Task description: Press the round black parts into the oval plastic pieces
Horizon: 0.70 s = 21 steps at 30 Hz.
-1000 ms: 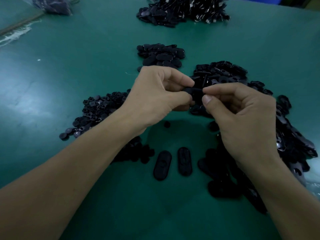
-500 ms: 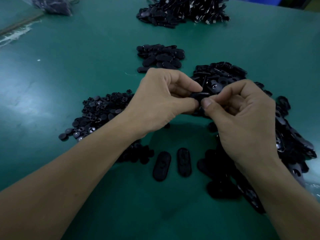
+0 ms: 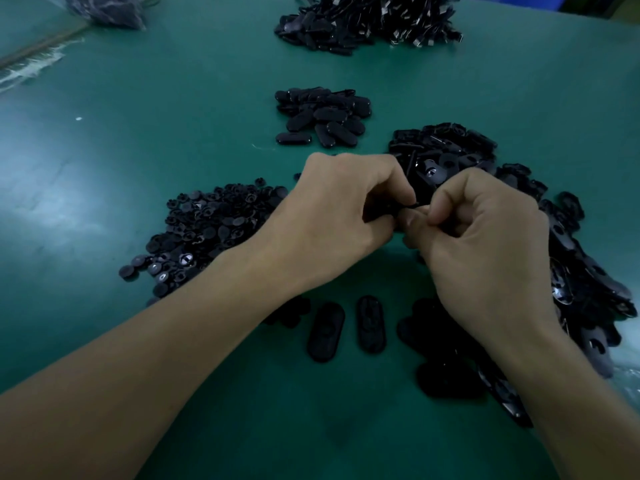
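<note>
Round black parts [image 3: 207, 230] piled left, oval plastic pieces [image 3: 446, 147] right; one dark piece [image 3: 384, 211] pinched in both hands [image 3: 339, 220] [image 3: 485, 244]

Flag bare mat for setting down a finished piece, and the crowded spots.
Free: wide mat left of the round-part pile; strip between far heap and small oval heap; near edge below two loose ovals. Crowded: right side, under the big oval pile.
</note>
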{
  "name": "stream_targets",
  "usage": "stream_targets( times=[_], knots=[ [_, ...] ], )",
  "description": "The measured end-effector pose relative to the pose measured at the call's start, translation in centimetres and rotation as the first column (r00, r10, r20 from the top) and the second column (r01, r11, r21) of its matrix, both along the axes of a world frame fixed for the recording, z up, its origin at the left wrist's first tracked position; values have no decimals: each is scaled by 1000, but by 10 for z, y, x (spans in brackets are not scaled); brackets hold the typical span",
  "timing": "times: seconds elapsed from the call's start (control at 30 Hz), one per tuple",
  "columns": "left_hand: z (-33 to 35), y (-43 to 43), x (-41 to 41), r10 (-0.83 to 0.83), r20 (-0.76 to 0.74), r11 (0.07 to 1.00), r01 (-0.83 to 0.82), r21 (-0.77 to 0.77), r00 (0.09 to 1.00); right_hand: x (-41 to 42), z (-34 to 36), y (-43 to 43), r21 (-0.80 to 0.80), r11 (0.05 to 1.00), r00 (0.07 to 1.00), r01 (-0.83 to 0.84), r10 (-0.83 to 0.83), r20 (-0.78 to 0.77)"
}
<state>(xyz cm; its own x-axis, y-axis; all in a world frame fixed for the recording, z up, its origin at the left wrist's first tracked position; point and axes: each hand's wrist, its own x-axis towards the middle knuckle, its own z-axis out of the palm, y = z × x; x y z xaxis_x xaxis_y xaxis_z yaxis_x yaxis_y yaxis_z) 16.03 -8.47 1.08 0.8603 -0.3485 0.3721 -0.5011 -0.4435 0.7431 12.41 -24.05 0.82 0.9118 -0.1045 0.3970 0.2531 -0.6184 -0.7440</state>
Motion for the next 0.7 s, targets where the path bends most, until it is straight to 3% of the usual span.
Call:
stream_targets(
  times=[0.23, 0.43, 0.53, 0.7],
  knots=[
    [-3, 1, 0, -5, 37, 999, 3, 39, 999, 1, -2, -2, -83, 996, 999, -41, 42, 7],
    [-3, 1, 5, 6, -204, 989, -36, -144, 979, 6, -3, -8, -126, 992, 997, -23, 32, 71],
    [0, 4, 7, -66, -330, 960, -30, -278, 942, 9, -4, -12, -4, 996, 996, -91, 91, 6],
    [4, 4, 7, -118, -377, 936, -24, -351, 919, 11, -4, -16, 201, 971, 991, -126, 132, -21]
  ],
)
